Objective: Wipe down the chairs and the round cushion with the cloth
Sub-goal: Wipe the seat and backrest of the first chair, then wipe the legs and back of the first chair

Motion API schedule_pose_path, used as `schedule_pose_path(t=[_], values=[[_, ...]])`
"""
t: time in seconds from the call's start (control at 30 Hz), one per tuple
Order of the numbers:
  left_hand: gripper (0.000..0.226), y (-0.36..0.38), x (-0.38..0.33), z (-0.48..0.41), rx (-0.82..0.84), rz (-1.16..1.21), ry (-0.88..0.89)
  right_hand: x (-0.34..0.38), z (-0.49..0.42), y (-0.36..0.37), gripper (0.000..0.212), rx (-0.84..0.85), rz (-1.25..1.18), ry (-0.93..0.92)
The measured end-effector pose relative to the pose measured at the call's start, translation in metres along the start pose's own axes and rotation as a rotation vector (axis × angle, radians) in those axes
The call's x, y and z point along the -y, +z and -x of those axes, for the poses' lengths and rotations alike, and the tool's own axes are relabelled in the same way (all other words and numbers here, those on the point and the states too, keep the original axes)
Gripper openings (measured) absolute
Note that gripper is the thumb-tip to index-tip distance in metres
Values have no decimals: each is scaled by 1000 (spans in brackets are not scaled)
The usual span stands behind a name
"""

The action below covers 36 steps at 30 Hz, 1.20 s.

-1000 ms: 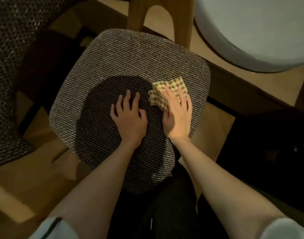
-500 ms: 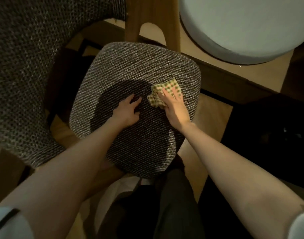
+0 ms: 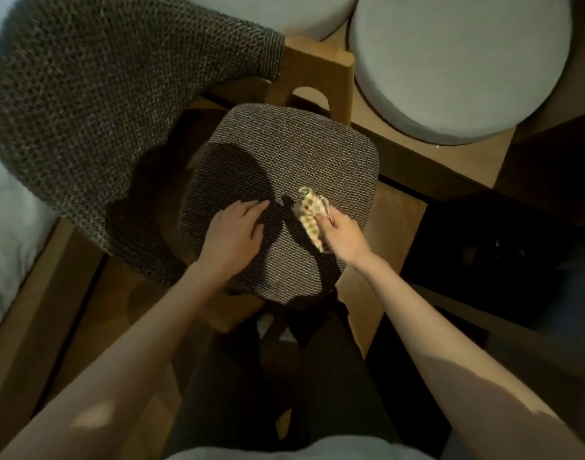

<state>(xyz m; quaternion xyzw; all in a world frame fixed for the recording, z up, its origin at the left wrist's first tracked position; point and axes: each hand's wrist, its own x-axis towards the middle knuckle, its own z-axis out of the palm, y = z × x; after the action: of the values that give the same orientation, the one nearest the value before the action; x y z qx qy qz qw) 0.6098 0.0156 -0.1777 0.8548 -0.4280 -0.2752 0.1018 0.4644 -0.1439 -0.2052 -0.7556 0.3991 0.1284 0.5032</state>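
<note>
Gripping: the right hand has its fingers curled round the cloth and pinches it near the middle.
Cloth: checked in yellow and cream and bunched into a narrow strip, it lies over the right part of the seat. One end sticks out past the fingers and the other trails back beside the wrist. Whether it presses on the weave cannot be told.
Left hand: the left hand rests palm down on the left part of the seat, fingers straight and close together, pointing toward the cloth.
Hands: apart, with a band of shadowed seat between them.
Seat: grey-brown woven fabric with rounded corners. A large dark shadow covers its left half.
Post: a wooden post with an arched gap stands at the seat's far edge.
Second chair: a second chair in coarser dark weave, blurred, fills the upper left and runs close beside the seat's left edge.
Cushion: the cushion is round and pale and sits at the upper right, near the seat's far right corner but apart from it.
Floor: a wooden floor shows to the right of the seat.
Trousers: dark trousers show just below the seat's near edge, between the two bare forearms.
</note>
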Motion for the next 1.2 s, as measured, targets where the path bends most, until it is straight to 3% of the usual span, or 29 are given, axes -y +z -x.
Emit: schedule_pose_path(t=[0.13,0.43,0.63,0.7,0.87,1.03,1.2], values=[[47,-30,37,22,45,23,59,23,21,33,31,-14,-26,44],[44,-78,111,60,261,-58,380,84,104,138,29,-56,-52,226],[44,-81,150,87,425,-402,477,110,157,194,24,-322,-187,235],[46,-81,163,92,441,-495,497,114,157,222,32,-339,-110,217],[48,-85,187,97,375,-613,523,129,134,273,59,-399,247,284],[51,-93,201,93,268,-718,509,142,105,286,70,-389,422,101],[51,-109,222,88,117,-663,558,139,104,290,77,-458,516,61]])
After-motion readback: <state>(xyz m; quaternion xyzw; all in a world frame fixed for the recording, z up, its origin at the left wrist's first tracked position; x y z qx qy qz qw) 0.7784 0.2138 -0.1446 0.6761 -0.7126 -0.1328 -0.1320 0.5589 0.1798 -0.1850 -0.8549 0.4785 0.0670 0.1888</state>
